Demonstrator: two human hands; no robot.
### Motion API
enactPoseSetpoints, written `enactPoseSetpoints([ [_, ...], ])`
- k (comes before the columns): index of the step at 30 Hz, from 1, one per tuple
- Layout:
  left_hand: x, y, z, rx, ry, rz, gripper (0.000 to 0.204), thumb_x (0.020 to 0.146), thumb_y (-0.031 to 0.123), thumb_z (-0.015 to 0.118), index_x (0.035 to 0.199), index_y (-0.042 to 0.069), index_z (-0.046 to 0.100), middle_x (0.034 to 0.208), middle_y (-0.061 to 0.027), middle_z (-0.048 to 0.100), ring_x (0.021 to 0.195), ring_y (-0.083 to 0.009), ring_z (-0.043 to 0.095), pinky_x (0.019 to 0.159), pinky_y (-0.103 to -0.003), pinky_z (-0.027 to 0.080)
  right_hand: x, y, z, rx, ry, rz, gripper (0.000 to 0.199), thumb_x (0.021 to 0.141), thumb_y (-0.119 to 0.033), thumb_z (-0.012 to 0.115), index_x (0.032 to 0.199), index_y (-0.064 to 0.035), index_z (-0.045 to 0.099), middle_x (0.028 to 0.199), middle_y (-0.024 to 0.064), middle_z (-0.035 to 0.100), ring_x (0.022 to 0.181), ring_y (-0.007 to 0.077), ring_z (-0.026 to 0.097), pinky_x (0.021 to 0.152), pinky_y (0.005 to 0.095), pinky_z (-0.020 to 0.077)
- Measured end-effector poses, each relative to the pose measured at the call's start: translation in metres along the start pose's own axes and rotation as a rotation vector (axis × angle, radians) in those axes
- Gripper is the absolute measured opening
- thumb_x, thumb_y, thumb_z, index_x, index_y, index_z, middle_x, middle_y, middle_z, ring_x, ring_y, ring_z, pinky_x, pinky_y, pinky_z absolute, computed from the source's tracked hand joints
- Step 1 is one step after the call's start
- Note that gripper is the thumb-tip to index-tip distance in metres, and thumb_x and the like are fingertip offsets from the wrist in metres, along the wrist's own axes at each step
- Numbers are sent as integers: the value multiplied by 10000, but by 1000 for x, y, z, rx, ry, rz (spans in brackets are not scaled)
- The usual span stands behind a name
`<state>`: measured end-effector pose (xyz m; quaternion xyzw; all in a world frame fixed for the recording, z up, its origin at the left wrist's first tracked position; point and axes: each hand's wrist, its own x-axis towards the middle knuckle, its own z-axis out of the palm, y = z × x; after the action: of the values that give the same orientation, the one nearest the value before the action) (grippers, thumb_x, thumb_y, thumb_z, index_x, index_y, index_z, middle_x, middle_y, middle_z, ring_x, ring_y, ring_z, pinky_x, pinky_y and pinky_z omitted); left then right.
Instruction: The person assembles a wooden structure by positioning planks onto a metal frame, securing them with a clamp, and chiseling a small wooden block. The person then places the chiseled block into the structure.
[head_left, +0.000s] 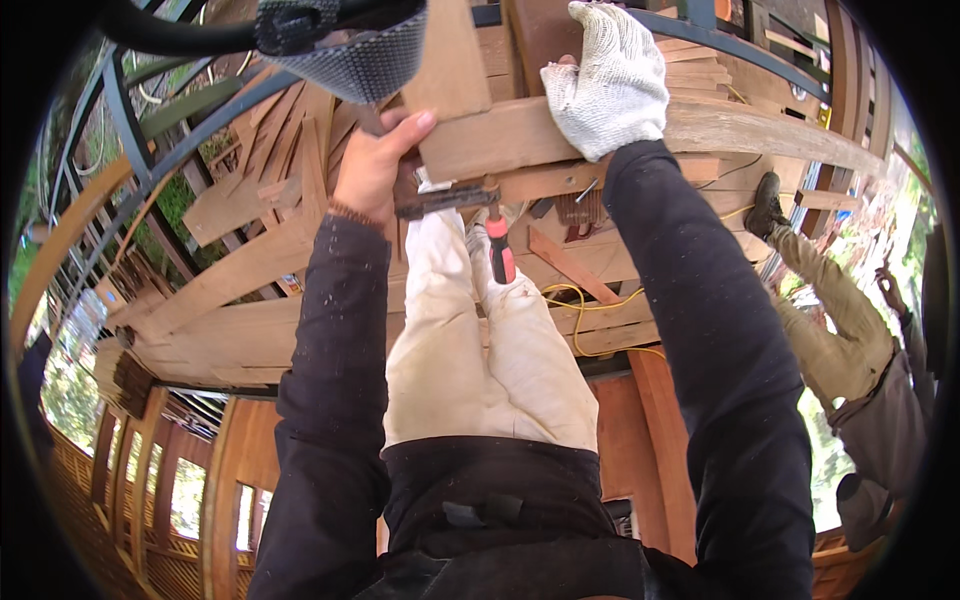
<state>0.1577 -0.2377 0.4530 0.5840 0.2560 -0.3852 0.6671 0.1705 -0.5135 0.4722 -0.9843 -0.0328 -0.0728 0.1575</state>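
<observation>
My left hand is bare and closed around the upright bar of a clamp, its thumb lying near the end of a wooden beam. The clamp's dark arm reaches right beneath the beam, and from it hangs a red and black screw handle. My right hand, in a white knitted glove, grips the top of the beam, its fingertips partly hidden. A pale upright board meets the beam between my hands. A grey textured tool or cover hangs above my left hand.
Stacked wooden strips lie at the left beyond a blue metal rail. A yellow cord runs across planks by my legs. At the right stands another person, one boot near the beam's far end. A plastic bottle is at far left.
</observation>
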Motion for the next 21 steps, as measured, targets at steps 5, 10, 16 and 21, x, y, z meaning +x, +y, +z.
enactPoseSetpoints([
  [5, 1, -2, -4, 72, 52, -19, 302, 940, 327, 778, 1050, 56, 704, 883, 34, 645, 731, -71, 555, 641, -245, 426, -5, 5, 24, 33, 39, 344, 504, 882, -246, 724, 1346, -84, 612, 1170, 176, 715, 1131, 362, 680, 1023, 442, 515],
  [10, 0, -7, -29, 58, 4, -146, 334, 935, 311, 783, 1091, 40, 667, 971, -8, 660, 851, -116, 624, 729, -288, 509, 2, 3, 14, 171, -157, 400, 476, 892, -239, 708, 1326, -64, 623, 970, 112, 754, 886, 316, 744, 836, 425, 591],
  [16, -5, 0, -20, -14, 10, -124, 773, 913, 333, 806, 1496, -9, 430, 1452, -123, 558, 1346, -273, 534, 1152, -441, 424, 3, 6, 11, 262, -164, 416, 535, 845, -198, 740, 1349, -66, 619, 938, 67, 732, 913, 282, 714, 876, 419, 560],
  [21, -11, 6, -20, -14, 8, -172, 833, 912, 345, 809, 1537, 2, 379, 1503, -120, 521, 1395, -283, 497, 1189, -465, 389, 2, 6, 10, 295, -189, 427, 546, 842, -181, 726, 1359, -46, 614, 935, 95, 723, 915, 300, 704, 862, 417, 559],
])
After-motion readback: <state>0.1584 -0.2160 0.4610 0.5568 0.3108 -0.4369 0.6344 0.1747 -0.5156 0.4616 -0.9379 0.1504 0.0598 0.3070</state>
